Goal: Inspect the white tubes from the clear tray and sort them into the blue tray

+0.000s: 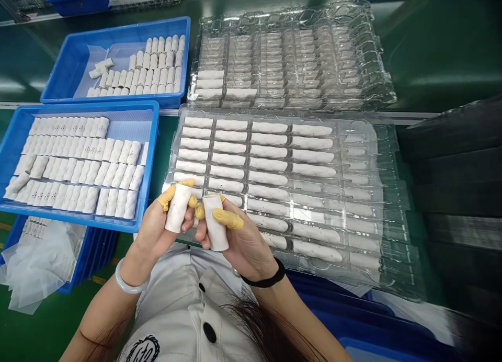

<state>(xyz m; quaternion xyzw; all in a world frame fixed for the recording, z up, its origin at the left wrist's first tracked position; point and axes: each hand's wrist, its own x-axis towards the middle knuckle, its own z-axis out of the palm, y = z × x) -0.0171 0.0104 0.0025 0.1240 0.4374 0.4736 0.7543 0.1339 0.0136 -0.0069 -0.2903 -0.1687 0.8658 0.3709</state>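
Observation:
My left hand (157, 231) is closed round a short white ribbed cylinder (178, 208), held upright between fingertips in yellow finger cots. My right hand (243, 241) grips a second white cylinder (215, 223) the same way, just beside the first. Both hands hover over the near left corner of a clear plastic blister tray (376, 194), whose long slots hold rows of white cylinders laid end to end; its right-hand columns look mostly bare.
A blue bin (151, 158) at the left holds several rows of white cylinders. A second blue bin (113, 35) behind it is partly filled. Another clear tray (353, 48) lies farther back. Dark stacked trays (455, 158) stand at the right. Plastic bags (39, 262) lie lower left.

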